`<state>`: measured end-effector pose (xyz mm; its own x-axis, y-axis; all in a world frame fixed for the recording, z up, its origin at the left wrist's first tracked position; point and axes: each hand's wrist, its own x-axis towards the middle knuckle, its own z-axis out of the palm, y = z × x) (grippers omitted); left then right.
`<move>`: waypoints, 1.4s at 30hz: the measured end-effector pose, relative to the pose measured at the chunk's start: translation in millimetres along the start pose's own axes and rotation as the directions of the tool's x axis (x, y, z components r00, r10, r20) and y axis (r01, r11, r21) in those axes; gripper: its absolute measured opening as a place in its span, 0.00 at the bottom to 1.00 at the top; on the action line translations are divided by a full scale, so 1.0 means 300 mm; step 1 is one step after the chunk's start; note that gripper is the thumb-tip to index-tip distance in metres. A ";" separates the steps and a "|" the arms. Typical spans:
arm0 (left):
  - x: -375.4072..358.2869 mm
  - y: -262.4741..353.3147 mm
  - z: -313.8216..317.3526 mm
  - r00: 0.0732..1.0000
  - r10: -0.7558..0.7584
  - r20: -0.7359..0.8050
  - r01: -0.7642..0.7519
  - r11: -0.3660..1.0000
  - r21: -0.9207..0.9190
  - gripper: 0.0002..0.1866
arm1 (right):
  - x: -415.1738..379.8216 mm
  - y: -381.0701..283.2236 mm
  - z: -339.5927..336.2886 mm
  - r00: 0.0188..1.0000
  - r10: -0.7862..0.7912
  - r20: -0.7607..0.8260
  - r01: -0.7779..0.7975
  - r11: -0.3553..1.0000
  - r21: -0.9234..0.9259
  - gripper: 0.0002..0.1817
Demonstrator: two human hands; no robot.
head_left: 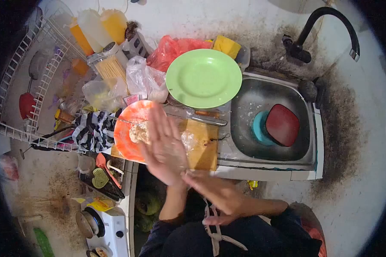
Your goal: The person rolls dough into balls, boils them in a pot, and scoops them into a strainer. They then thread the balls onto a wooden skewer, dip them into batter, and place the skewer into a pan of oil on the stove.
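My left hand (165, 152) is raised over the counter, palm up with its fingers stretched out. My right hand (216, 195) reaches across from the right, its fingertips at the heel of the left palm and its thumb held apart. Neither hand holds anything. Behind the left fingers an orange plate (123, 139) carries a lump of pale dough (137, 132), partly hidden by that hand. Under both lies a wooden board (203, 154) with a dusting of white flour. A knife (208, 120) rests at the board's far edge.
A light green plate (203, 79) stands behind the board. In the steel sink (244, 150) are a dark red bowl (283, 124) and a teal bowl (260, 128), below a black faucet (302, 47). A white dish rack (43, 98) and a stove (116, 229) stand left.
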<state>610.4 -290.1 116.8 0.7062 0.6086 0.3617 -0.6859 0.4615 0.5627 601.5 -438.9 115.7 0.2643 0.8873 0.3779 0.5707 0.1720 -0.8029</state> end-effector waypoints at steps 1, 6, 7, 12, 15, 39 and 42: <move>0.015 0.024 0.004 0.998 0.006 -0.060 -0.012 0.996 -0.091 0.35 | -0.010 0.009 0.040 0.997 -0.076 -0.002 0.076 0.996 0.053 0.45; -0.039 -0.008 0.020 0.999 0.023 0.035 -0.026 0.996 0.088 0.33 | 0.024 0.046 0.022 0.998 0.038 0.057 -0.027 0.982 -0.189 0.47; -0.056 -0.019 0.017 0.999 0.007 0.054 -0.013 0.994 0.107 0.33 | 0.030 0.051 0.020 0.999 0.018 0.049 -0.009 0.984 -0.180 0.46; -0.089 -0.047 0.001 0.991 -0.132 0.000 0.131 0.990 0.052 0.32 | 0.080 0.095 0.039 1.000 -0.015 -0.020 0.009 0.965 -0.262 0.41; -0.180 -0.108 0.039 0.990 -0.110 -0.084 0.130 0.947 0.294 0.31 | 0.159 0.170 0.031 0.967 0.101 -0.233 -0.162 0.952 -0.258 0.38; -0.169 0.025 -0.164 0.968 -0.251 0.004 0.249 0.964 0.089 0.27 | -0.036 0.276 0.352 0.900 0.406 -0.162 -0.112 0.572 0.812 0.34; -0.175 -0.005 -0.220 0.993 -0.105 0.056 0.094 0.983 0.160 0.26 | -0.044 0.222 0.308 0.959 0.253 -0.124 -0.173 0.877 0.447 0.35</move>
<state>562.9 -280.1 47.9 0.7829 0.5196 0.3421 -0.5791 0.4078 0.7059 564.3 -399.6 14.5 0.4947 0.8416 0.2170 0.1071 0.1887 -0.9762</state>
